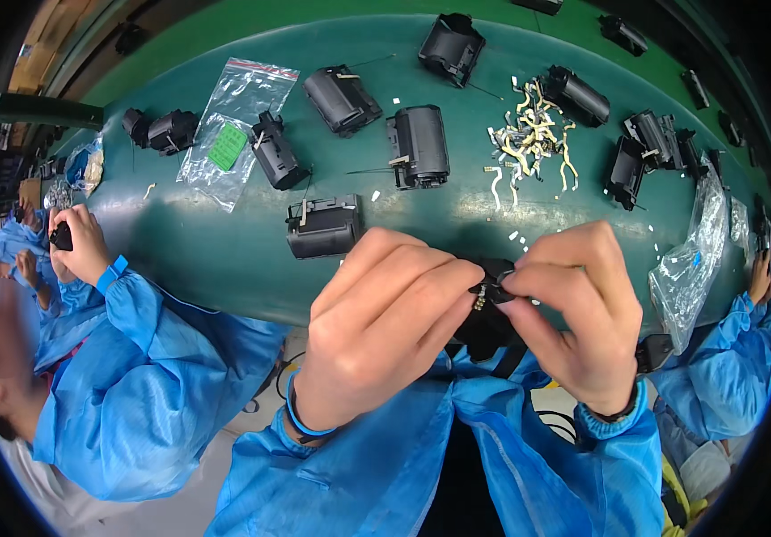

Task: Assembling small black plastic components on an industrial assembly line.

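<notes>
My left hand [390, 313] and my right hand [582, 309] meet at the table's near edge, fingertips pinched together. Between them they grip a small black plastic part [496, 272], mostly covered by my fingers. A short row of gold-coloured contacts [480, 302] shows under my left fingertips; whether it belongs to a ribbon strip I cannot tell. Just beyond my left hand lies a black plastic housing [325, 231] with a pale strip on it. Past my right hand is a loose heap of cream and white flat ribbon strips [530, 134].
Several more black housings [421, 148] are spread over the green table [224, 237], some with thin wires sticking out. A clear zip bag [247, 89] with a green label lies left, crumpled clear plastic [690, 268] right. Co-workers in blue smocks [126, 385] sit on both sides.
</notes>
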{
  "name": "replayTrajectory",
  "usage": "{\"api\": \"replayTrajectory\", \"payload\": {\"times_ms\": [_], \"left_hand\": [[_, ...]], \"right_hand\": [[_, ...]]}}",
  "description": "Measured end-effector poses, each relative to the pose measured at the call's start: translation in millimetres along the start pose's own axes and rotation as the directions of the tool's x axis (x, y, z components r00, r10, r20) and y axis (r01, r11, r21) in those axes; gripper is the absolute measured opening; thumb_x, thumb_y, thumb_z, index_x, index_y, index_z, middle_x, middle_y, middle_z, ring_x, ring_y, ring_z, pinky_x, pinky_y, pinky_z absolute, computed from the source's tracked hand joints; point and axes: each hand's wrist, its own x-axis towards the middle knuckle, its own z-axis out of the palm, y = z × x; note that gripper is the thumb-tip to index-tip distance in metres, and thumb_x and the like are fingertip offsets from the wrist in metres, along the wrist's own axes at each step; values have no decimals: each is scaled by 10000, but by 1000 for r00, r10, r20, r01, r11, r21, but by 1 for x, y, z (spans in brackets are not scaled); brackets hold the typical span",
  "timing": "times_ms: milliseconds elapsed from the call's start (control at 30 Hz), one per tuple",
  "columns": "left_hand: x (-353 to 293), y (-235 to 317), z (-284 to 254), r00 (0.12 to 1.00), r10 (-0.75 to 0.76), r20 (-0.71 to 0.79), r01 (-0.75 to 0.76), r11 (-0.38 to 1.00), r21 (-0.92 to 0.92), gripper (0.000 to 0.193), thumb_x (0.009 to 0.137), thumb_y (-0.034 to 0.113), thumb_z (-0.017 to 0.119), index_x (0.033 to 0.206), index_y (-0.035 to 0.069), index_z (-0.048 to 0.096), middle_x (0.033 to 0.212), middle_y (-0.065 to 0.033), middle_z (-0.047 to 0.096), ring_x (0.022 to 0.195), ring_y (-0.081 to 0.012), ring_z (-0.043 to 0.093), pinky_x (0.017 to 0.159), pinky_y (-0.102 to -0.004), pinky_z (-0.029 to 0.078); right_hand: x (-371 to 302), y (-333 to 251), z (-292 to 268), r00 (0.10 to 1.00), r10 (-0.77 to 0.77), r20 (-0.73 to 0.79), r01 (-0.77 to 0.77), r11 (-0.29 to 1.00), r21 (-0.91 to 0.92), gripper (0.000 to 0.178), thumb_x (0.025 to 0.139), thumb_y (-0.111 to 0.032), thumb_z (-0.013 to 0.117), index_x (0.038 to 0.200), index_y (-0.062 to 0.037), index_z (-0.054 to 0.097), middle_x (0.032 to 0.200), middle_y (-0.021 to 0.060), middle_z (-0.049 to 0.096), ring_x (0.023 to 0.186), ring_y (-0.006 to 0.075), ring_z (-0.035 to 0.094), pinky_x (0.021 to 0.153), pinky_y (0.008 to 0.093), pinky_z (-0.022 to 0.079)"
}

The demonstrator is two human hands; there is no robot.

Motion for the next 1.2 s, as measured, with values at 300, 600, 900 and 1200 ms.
{"api": "replayTrajectory", "payload": {"times_ms": [300, 600, 900, 1200], "left_hand": [[-10, 19, 6, 928, -372, -34, 340, 879, -333, 367, 731, -114, 844, 1075, -63, 726, 923, -138, 755, 850, -227, 688, 731, -318, 513], [-11, 18, 8, 964, -232, -128, 212, 965, -151, 220, 734, -149, 810, 924, -52, 755, 923, -151, 752, 848, -231, 686, 742, -318, 514], [-12, 23, 13, 954, -273, -127, 259, 959, -117, 292, 768, -158, 782, 1029, -28, 801, 926, -122, 714, 779, -164, 631, 649, -248, 458], [-15, 17, 16, 986, -112, -125, 114, 993, 12, 387, 738, -118, 815, 1101, 16, 814, 967, -114, 704, 771, -145, 578, 626, -246, 440]], "right_hand": [[-13, 1, 26, 950, -82, -301, 48, 992, -117, 365, 636, 67, 849, 974, -9, 734, 930, 98, 699, 771, 259, 645, 649, 336, 525], [-16, -7, 28, 939, -82, -333, -1, 970, -242, 299, 650, 14, 868, 912, -72, 753, 923, 33, 684, 792, 239, 575, 681, 329, 487], [-17, -13, 26, 944, 70, -323, -101, 991, -82, 314, 635, 11, 909, 885, -78, 741, 882, 35, 653, 765, 234, 572, 678, 353, 446], [-16, -15, 25, 935, 92, -343, -106, 994, -21, 313, 649, 32, 899, 910, -40, 742, 856, 64, 670, 750, 241, 595, 654, 354, 455]]}}
